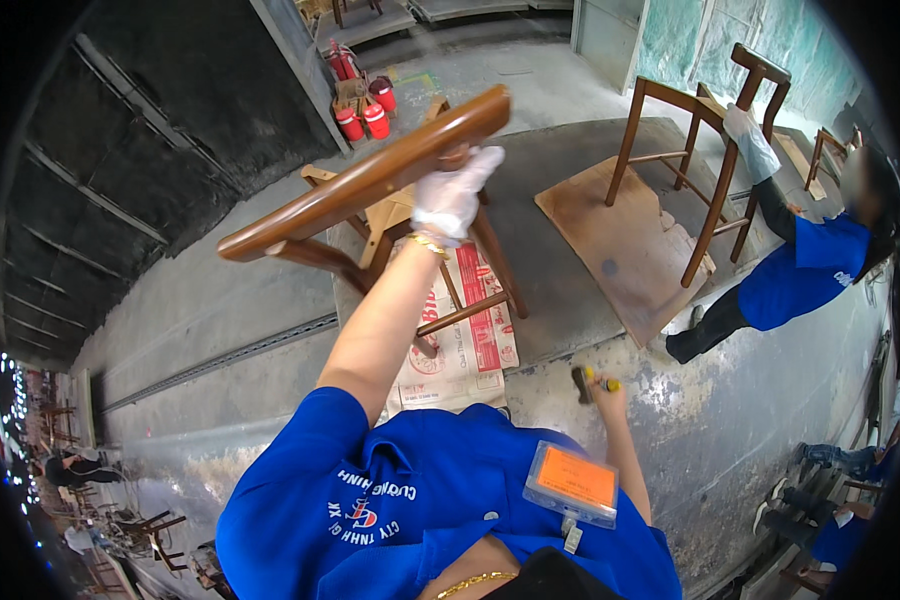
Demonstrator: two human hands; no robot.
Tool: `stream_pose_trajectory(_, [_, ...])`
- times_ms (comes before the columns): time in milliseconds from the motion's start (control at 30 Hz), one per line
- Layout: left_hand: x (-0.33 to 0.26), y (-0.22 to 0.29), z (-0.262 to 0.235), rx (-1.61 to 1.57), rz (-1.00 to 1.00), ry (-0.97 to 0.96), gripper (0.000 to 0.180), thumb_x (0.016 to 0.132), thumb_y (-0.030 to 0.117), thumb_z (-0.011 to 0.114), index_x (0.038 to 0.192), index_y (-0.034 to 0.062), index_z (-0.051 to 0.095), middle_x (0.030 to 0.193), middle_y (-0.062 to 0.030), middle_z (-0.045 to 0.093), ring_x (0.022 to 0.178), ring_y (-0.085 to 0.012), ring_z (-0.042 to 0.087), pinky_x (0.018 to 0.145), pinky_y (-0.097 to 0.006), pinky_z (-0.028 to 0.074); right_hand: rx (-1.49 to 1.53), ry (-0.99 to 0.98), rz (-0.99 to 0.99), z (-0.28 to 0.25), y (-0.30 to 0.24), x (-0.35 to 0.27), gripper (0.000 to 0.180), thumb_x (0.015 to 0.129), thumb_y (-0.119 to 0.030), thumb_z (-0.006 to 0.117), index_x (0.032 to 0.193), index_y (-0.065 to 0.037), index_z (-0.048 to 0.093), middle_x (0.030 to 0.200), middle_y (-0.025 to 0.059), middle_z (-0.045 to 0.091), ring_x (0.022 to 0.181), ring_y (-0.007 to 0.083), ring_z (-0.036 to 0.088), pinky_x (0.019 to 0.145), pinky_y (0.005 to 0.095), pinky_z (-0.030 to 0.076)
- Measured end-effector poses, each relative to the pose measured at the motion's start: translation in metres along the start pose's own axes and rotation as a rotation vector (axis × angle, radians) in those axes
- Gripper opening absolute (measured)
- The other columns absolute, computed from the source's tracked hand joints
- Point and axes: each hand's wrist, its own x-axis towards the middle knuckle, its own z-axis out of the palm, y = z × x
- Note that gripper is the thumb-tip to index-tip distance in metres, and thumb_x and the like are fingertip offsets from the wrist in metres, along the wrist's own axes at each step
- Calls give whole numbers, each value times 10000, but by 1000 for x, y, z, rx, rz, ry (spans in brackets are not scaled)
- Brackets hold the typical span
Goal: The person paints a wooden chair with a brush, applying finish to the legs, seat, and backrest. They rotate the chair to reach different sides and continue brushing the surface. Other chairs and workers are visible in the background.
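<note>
My left hand (452,198), in a white glove, is closed on the back rail of a brown wooden chair (370,172). The chair stands tilted in front of me, its glossy rail slanting up to the right. Under its legs lies a flattened paper sack (460,345) with red print. Low on my right, my bare right hand (610,392) grips a brush (583,386) with a yellow handle and a dark head. The brush is apart from the chair.
On the right, a co-worker (805,270) in blue holds another wooden chair (705,150), which stands on brown cardboard (635,240). Red buckets (375,122) and a fire extinguisher (342,62) stand at the back. A dark wall (160,130) rises on the left.
</note>
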Motion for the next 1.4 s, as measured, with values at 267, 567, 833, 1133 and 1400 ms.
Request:
stream_pose_trajectory(267, [-2,-26,36,455,72,-158,647,765,475,847,1189,11,693,1118,-204,737,1080,-350,701,963,-414,533,596,209,-1057,-34,-315,-55,166,985,-67,691,1122,25,715,1358,214,668,1251,243,635,1043,374,495])
stream_pose_trajectory(567, [-158,-189,-220,740,-504,-460,538,887,389,743,1258,6,668,1159,-218,723,1083,-334,706,956,-410,548,504,141,-1508,103,-435,-170,239,834,63,737,1041,-54,765,1300,254,681,1154,354,715,944,383,576])
stream_pose_trajectory(833, [-422,-183,-588,1410,-1310,-666,409,893,344,692,1166,43,735,1113,-190,754,1067,-347,711,916,-425,554,772,-28,-1207,88,-430,-150,167,940,41,658,1065,3,761,1319,225,683,1254,281,645,1064,396,508])
stream_pose_trajectory(1133, [-466,-159,-623,1002,-1360,-32,354,930,272,682,1154,3,732,1072,-163,767,1012,-268,729,896,-387,565,1752,-348,-688,185,-371,-150,224,1000,-76,620,1217,-22,625,1317,209,642,1200,330,646,1012,492,554])
stream_pose_trajectory(1400, [-339,-180,-571,822,-863,-141,347,887,201,758,1141,-31,721,992,-142,771,881,-195,745,797,-329,587,1484,164,167,288,-287,-142,161,1006,-87,643,1165,-77,659,1204,133,689,1068,269,704,860,413,605])
